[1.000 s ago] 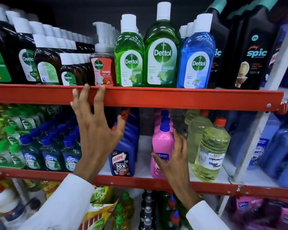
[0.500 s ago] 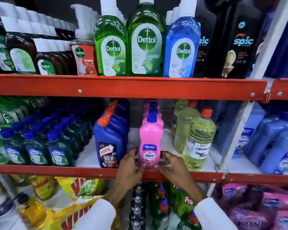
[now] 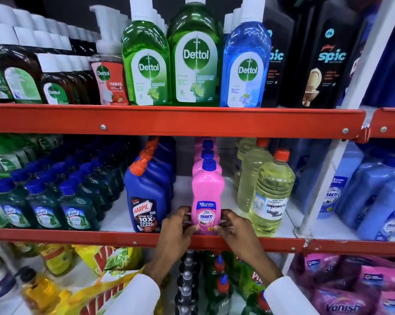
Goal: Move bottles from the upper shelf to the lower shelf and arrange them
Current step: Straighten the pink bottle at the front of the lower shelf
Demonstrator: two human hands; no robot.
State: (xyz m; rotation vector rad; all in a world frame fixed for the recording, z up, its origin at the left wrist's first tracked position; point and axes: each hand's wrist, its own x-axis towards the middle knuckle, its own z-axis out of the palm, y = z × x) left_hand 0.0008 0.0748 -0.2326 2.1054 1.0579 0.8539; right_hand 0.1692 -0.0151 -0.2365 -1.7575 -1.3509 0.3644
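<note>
**Both hands frame pink bottle on lower shelf**

A left hand (image 3: 177, 233) and right hand (image 3: 234, 233) pinch the base of an upright pink plastic blue-capped bottle (image 3: 207, 196) at the orange steel lower shelf (image 3: 78, 237) edge, between a blue Harpic bottle (image 3: 146, 201) and a pale-yellow bottle (image 3: 271, 196).

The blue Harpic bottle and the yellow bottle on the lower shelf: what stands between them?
In the head view, the pink bottle stands between the blue Harpic bottle and the yellow bottle, with both hands gripping its base and bare white shelf either side.

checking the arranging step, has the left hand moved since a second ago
Yes. The left hand was up on the upper red shelf rail; it has dropped to the lower rail and now grips the left side of the pink Shakti bottle.
</note>
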